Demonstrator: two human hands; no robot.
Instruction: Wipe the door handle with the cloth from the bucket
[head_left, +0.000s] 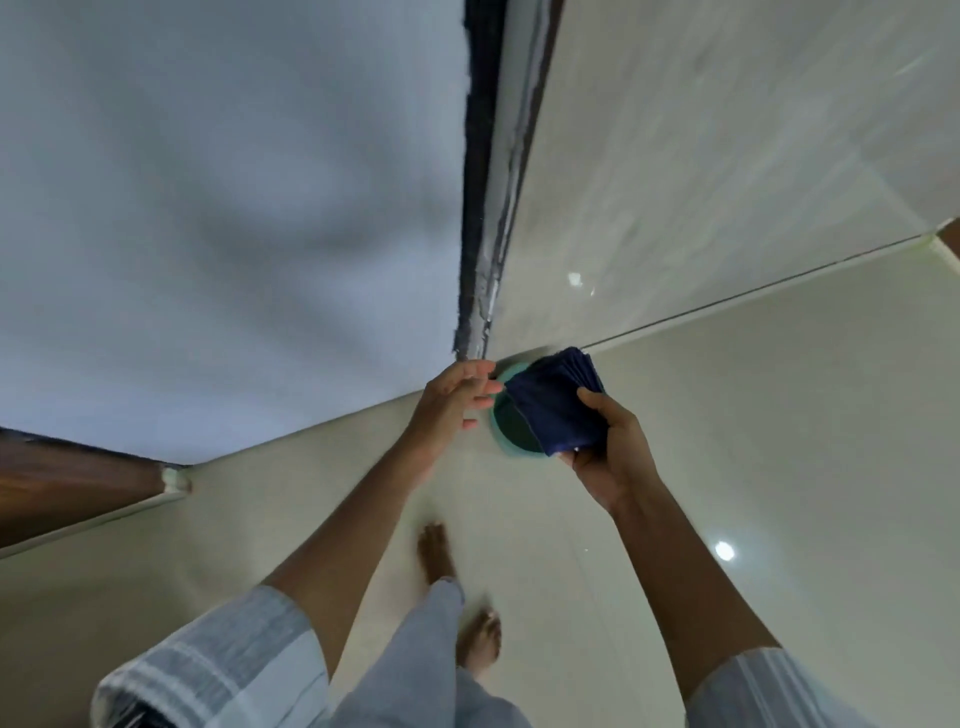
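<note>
while we look down from head height, right hand (613, 447) sits at centre right of frame, fingers clamped on folded dark blue cloth (558, 402). left hand (457, 397) just beside it at centre, fingers spread, gripping nothing, fingertips near cloth edge. teal bucket (503, 441) stands on pale glossy floor (779, 389) under cloth, mostly hidden. white wall (208, 208) fills upper left, wooden door edge (67, 483) at lower left. door handle not visible to us. bare feet at lower centre.

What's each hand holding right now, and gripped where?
The right hand holds the dark blue cloth, pinched at its lower edge nearest the person, above the teal bucket. The left hand is open beside the cloth and holds nothing.
</note>
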